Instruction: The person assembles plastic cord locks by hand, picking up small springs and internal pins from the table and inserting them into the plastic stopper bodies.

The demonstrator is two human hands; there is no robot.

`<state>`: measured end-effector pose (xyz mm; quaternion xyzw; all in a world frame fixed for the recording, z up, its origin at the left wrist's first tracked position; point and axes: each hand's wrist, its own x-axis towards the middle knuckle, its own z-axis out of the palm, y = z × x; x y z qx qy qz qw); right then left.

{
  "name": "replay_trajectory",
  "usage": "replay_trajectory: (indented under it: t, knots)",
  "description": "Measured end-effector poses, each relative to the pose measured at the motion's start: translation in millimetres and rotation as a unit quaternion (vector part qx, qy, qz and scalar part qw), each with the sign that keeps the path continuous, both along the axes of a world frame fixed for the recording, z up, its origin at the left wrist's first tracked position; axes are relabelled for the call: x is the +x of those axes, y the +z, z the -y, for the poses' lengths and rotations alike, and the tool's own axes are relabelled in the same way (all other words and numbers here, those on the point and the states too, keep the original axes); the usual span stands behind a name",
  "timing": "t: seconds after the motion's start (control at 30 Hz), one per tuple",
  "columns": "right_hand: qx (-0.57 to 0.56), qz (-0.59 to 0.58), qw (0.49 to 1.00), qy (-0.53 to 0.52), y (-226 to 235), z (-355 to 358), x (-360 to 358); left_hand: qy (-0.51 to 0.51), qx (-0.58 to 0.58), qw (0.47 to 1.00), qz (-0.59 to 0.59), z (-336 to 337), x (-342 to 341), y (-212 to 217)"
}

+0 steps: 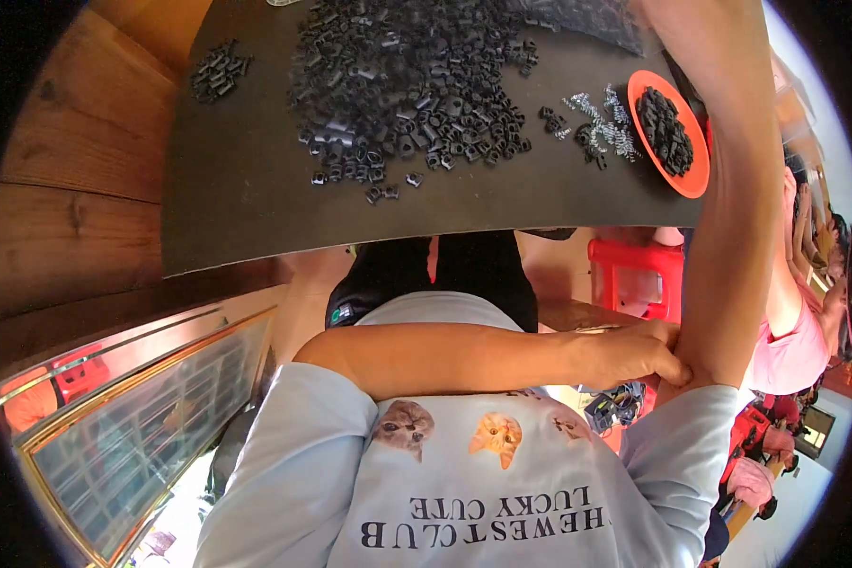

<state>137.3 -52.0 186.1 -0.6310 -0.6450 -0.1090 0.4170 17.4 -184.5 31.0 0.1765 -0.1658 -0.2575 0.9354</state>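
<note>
My left arm crosses my body, and my left hand (639, 352) touches the inside of my right elbow. Its fingers are curled closed, with no object showing in them. My right forearm (734, 142) reaches up past the top edge, so my right hand is out of view. Beside that forearm, an orange-red plate (698, 180) holds many small black parts (665, 131). Left of the plate lie small metal springs (608, 128) with a few black pieces. A large heap of small black plastic parts (417, 85) covers the middle of the dark table (256, 204).
A smaller pile of black parts (221, 71) sits at the table's left. A clear plastic bag (592, 24) lies at the far right. Under the table edge stands a red stool (637, 275). Wooden boards (80, 142) border the left. Other people (776, 364) sit on the right.
</note>
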Motion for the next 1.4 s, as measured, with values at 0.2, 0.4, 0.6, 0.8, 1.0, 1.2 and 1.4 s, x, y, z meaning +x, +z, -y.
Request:
replay_trajectory:
  t: [0.2,0.4,0.6,0.8,1.0,1.2,1.4]
  knots:
    - [0.01,0.026,1.0,0.015,7.8,-7.1,-14.0,0.047,0.171,0.984,0.018,-16.4,-8.5,-4.1]
    - [-0.125,-0.102,0.983,-0.085,-57.8,28.8,-2.1,0.23,0.468,0.82,0.237,-104.1,-39.7,-2.9]
    - [-0.121,-0.217,0.966,-0.07,-119.2,81.5,3.3,0.473,0.723,0.427,0.266,-214.4,-70.7,-6.5]
    - [-0.113,-0.231,0.965,-0.057,-136.9,86.8,-4.2,0.413,0.834,0.257,0.26,-259.8,-66.5,6.8]
    - [-0.119,-0.193,0.972,-0.069,-137.3,94.8,-6.2,0.359,0.863,0.233,0.27,-264.7,-54.1,1.4]
    - [-0.116,-0.196,0.971,-0.078,-142.0,101.1,-7.7,0.357,0.863,0.212,0.288,-272.4,-49.9,-3.5]
    - [-0.108,-0.211,0.969,-0.065,-144.5,101.3,-12.7,0.352,0.86,0.196,0.312,-272.7,-44.3,-1.2]
